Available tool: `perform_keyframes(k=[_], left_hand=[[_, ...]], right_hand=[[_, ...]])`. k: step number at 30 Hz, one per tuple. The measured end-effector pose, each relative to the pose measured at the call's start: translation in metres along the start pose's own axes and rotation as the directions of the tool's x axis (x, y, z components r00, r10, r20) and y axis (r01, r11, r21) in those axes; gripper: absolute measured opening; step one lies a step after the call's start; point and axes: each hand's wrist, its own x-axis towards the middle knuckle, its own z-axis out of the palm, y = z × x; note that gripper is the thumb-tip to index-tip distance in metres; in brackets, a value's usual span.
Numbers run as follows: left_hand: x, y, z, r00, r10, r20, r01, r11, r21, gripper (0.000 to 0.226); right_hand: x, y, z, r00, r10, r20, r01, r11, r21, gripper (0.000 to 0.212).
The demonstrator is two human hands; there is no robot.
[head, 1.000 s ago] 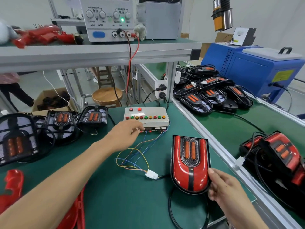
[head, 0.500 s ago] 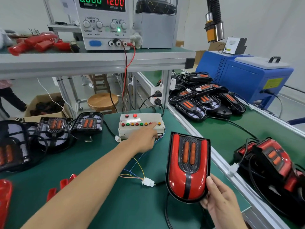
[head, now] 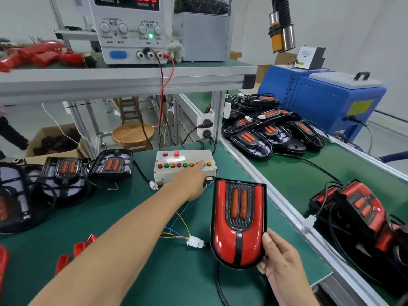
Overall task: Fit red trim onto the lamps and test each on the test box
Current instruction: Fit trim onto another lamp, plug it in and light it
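A lamp with red trim [head: 238,224] stands tilted up off the green bench, its two orange lenses facing me. My right hand [head: 280,261] grips its lower right edge, thumb on the rim. My left hand [head: 189,180] reaches to the white test box [head: 183,160], with a finger pressing a button in the row of coloured buttons near the right end. A white connector [head: 195,242] links the lamp's cable to the box's thin coloured wires. Untrimmed black lamps [head: 110,165] lie at the left.
A power supply [head: 130,29] sits on the shelf above, red lead running down. Loose red trim pieces [head: 75,250] lie at the lower left. Black lamps [head: 265,131] are piled beyond the aluminium rail, trimmed red lamps [head: 362,208] at the right, a blue machine [head: 320,100] behind.
My left hand has slid rightward along the test box's button row. My right hand has raised the lamp and tilted it up toward me.
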Motion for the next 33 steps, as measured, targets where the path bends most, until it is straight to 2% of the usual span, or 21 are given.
perform_keyframes(k=[9, 18, 24, 29, 33], left_hand=[[-0.003, -0.003, 0.007, 0.994, 0.015, -0.105, -0.014, 1.000, 0.004, 0.030], [0.003, 0.004, -0.001, 0.999, 0.017, -0.028, -0.014, 0.994, 0.110, 0.029], [0.002, -0.006, 0.005, 1.000, 0.015, -0.019, -0.015, 1.000, -0.002, 0.028], [0.000, -0.014, 0.001, 0.998, 0.036, 0.044, -0.038, 0.998, 0.040, 0.029], [0.002, -0.009, -0.005, 0.999, 0.044, 0.023, -0.045, 0.996, 0.073, 0.035]], right_hand=[[0.001, -0.001, -0.001, 1.000, 0.010, 0.000, -0.010, 0.999, 0.042, 0.036], [-0.001, -0.004, 0.002, 0.999, 0.027, -0.019, -0.026, 0.998, 0.063, 0.035], [-0.003, -0.008, 0.002, 0.999, 0.033, -0.039, -0.030, 0.996, 0.085, 0.034], [-0.006, -0.012, 0.005, 0.997, 0.025, -0.074, -0.016, 0.993, 0.116, 0.034], [-0.012, -0.016, 0.004, 0.991, 0.005, -0.137, 0.012, 0.993, 0.117, 0.033]])
